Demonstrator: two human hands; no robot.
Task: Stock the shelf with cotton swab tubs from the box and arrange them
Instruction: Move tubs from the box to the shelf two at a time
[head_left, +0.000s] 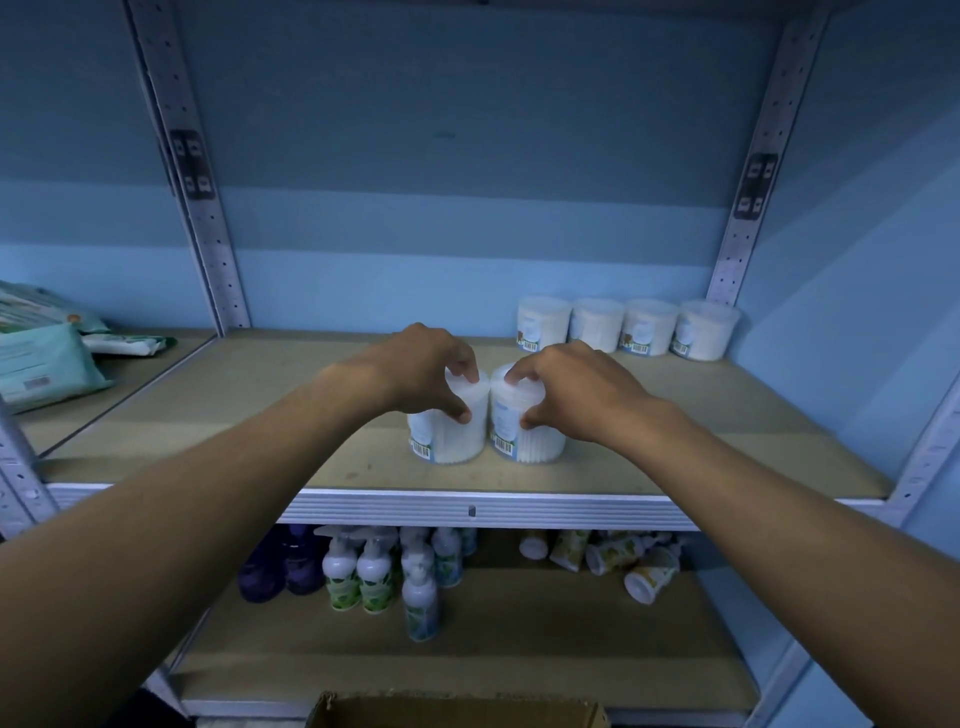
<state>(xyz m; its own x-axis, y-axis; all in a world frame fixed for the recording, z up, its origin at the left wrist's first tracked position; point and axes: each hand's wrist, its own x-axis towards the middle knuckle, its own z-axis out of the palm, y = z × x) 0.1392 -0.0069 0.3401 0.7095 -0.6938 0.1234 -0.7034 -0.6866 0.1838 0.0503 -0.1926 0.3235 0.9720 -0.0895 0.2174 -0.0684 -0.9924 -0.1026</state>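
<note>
Two tubs in hand at mid-shelf, four at the back right.
Your left hand (415, 371) curls its fingers and thumb round the left tub (451, 434); your right hand (576, 387) grips the right tub (527, 431) likewise. Both tubs stand upright, touching, on the shelf (208, 415) near its front edge. Four stocked tubs (626, 327) sit in a row at the back right. The cardboard box (457, 712) lies below.

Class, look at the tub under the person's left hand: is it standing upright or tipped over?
Upright. The tub stands on its flat base on the shelf, lid upward, gripped from above by the left hand.
</note>
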